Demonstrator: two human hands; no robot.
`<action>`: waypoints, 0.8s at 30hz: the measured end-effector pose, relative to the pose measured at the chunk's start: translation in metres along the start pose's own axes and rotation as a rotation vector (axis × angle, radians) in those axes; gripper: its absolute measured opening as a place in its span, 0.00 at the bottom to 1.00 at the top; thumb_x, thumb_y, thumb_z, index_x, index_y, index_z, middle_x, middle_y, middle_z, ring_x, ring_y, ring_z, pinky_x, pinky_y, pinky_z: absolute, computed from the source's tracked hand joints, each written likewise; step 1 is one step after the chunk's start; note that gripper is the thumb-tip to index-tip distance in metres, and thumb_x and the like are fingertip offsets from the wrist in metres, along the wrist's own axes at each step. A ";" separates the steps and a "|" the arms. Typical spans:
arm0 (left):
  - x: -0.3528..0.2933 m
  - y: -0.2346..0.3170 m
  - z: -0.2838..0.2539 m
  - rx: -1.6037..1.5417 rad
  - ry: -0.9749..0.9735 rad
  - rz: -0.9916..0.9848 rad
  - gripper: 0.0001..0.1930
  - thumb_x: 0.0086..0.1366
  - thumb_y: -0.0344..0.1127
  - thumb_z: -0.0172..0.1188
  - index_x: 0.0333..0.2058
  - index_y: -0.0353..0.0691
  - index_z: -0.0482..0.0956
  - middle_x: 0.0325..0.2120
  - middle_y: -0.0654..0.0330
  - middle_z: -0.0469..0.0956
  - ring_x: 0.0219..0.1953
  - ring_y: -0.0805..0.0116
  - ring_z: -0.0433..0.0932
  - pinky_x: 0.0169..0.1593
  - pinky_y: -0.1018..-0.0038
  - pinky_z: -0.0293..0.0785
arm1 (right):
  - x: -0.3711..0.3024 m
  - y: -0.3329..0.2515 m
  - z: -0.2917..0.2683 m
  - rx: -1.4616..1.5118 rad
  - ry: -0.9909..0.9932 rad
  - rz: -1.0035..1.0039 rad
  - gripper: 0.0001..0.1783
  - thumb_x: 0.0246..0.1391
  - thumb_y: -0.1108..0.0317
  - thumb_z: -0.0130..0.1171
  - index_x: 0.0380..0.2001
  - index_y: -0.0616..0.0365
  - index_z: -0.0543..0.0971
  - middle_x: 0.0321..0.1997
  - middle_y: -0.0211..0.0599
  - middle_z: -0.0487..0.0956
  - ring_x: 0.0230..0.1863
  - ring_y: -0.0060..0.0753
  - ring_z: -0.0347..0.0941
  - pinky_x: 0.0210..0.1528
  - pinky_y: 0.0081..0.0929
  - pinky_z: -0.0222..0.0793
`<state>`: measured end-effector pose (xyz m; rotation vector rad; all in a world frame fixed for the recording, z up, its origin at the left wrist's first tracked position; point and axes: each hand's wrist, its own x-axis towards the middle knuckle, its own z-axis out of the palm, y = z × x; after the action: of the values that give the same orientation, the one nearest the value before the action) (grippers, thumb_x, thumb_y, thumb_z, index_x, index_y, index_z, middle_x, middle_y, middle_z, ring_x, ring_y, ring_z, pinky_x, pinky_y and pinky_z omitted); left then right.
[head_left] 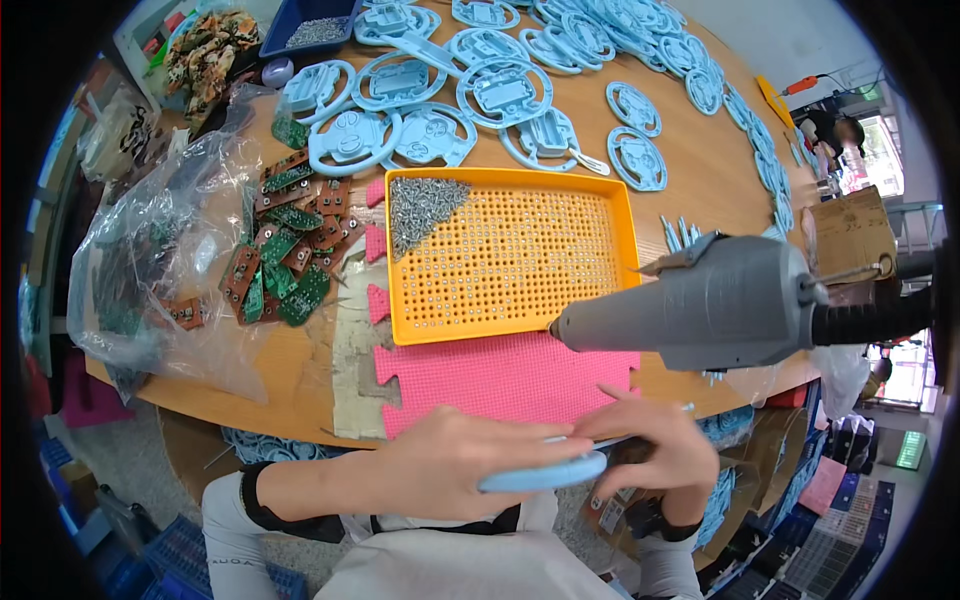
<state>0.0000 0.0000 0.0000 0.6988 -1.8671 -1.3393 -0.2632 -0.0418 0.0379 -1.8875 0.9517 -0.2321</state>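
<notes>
My left hand (pixel 450 465) is closed on a light blue plastic steering-wheel-shaped part (pixel 548 474), seen nearly edge-on in front of my body. Beside its right end is my right hand (pixel 660 440), with thumb and fingers apart in a curve and its fingertips close to my left fingers. A pink foam mat (pixel 490 385) lies just beyond both hands. Past it sits a yellow tray (pixel 515 332) with a perforated insert, many holes filled with small screws and a heap of loose screws (pixel 425 210) in its far left corner.
A grey electric screwdriver (pixel 700 310) juts in from the right, its tip by the tray's near edge. Green and brown circuit boards (pixel 290 245) lie left, next to a clear plastic bag (pixel 150 250). Light blue parts (pixel 505 92) cover the far table; a blue bin (pixel 312 30) holds screws.
</notes>
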 end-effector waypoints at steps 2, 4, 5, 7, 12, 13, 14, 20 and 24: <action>0.004 0.007 -0.001 0.282 -0.087 0.076 0.26 0.52 0.35 0.66 0.53 0.47 0.76 0.54 0.54 0.74 0.47 0.63 0.80 0.45 0.74 0.80 | -0.001 0.004 -0.008 0.196 0.304 0.090 0.38 0.40 0.48 0.74 0.47 0.65 0.75 0.49 0.47 0.78 0.51 0.42 0.75 0.59 0.42 0.65; 0.016 -0.006 -0.002 0.524 -0.013 0.329 0.25 0.53 0.33 0.61 0.53 0.45 0.76 0.53 0.54 0.75 0.49 0.63 0.79 0.50 0.71 0.78 | 0.011 0.008 -0.010 0.286 0.540 0.098 0.41 0.43 0.49 0.73 0.51 0.68 0.70 0.51 0.50 0.76 0.52 0.43 0.75 0.57 0.42 0.67; 0.022 -0.013 -0.003 0.642 0.030 0.456 0.25 0.54 0.33 0.58 0.53 0.44 0.76 0.52 0.54 0.75 0.50 0.63 0.78 0.52 0.70 0.77 | 0.027 0.012 -0.007 0.312 0.589 0.002 0.42 0.44 0.51 0.72 0.54 0.67 0.67 0.50 0.50 0.76 0.51 0.44 0.75 0.56 0.41 0.69; 0.031 -0.028 0.003 0.826 -0.044 0.565 0.24 0.56 0.33 0.54 0.54 0.39 0.73 0.50 0.51 0.76 0.52 0.60 0.76 0.58 0.66 0.71 | 0.073 0.008 0.003 0.393 0.645 -0.226 0.44 0.46 0.53 0.71 0.59 0.65 0.60 0.48 0.50 0.76 0.48 0.45 0.75 0.52 0.39 0.71; 0.019 -0.062 0.006 0.976 -0.199 0.579 0.25 0.58 0.37 0.50 0.53 0.29 0.71 0.52 0.47 0.74 0.57 0.56 0.72 0.66 0.63 0.60 | 0.095 -0.012 0.010 0.432 0.532 -0.370 0.40 0.49 0.54 0.68 0.56 0.59 0.57 0.33 0.41 0.73 0.34 0.34 0.73 0.37 0.30 0.72; 0.016 -0.064 0.006 0.971 -0.225 0.552 0.25 0.59 0.37 0.49 0.53 0.30 0.71 0.53 0.47 0.73 0.58 0.56 0.71 0.66 0.63 0.59 | 0.097 -0.014 0.016 0.476 0.561 -0.363 0.37 0.50 0.53 0.68 0.54 0.58 0.59 0.30 0.38 0.71 0.30 0.31 0.71 0.33 0.28 0.71; 0.014 -0.063 0.004 0.965 -0.252 0.523 0.25 0.59 0.37 0.49 0.53 0.30 0.71 0.54 0.46 0.72 0.59 0.55 0.70 0.67 0.63 0.58 | 0.095 -0.017 0.021 0.527 0.637 -0.383 0.35 0.51 0.51 0.66 0.52 0.58 0.59 0.28 0.38 0.72 0.29 0.31 0.71 0.31 0.27 0.71; 0.025 -0.063 0.004 0.985 -0.327 0.481 0.25 0.62 0.37 0.46 0.56 0.31 0.69 0.59 0.47 0.67 0.64 0.56 0.64 0.68 0.63 0.54 | 0.081 -0.018 -0.010 0.671 0.702 -0.707 0.34 0.54 0.42 0.59 0.42 0.62 0.61 0.23 0.42 0.72 0.19 0.35 0.71 0.23 0.28 0.71; 0.035 -0.057 0.004 1.042 -0.367 0.402 0.25 0.63 0.38 0.45 0.57 0.33 0.68 0.59 0.49 0.67 0.64 0.56 0.63 0.68 0.63 0.54 | 0.101 -0.011 -0.022 0.612 0.700 -0.795 0.37 0.53 0.37 0.57 0.41 0.64 0.61 0.21 0.42 0.72 0.17 0.35 0.71 0.20 0.28 0.70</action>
<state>-0.0228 -0.0424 -0.0470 0.5087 -2.8096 -0.1583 -0.2012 -0.1254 0.0348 -1.5038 0.4020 -1.5449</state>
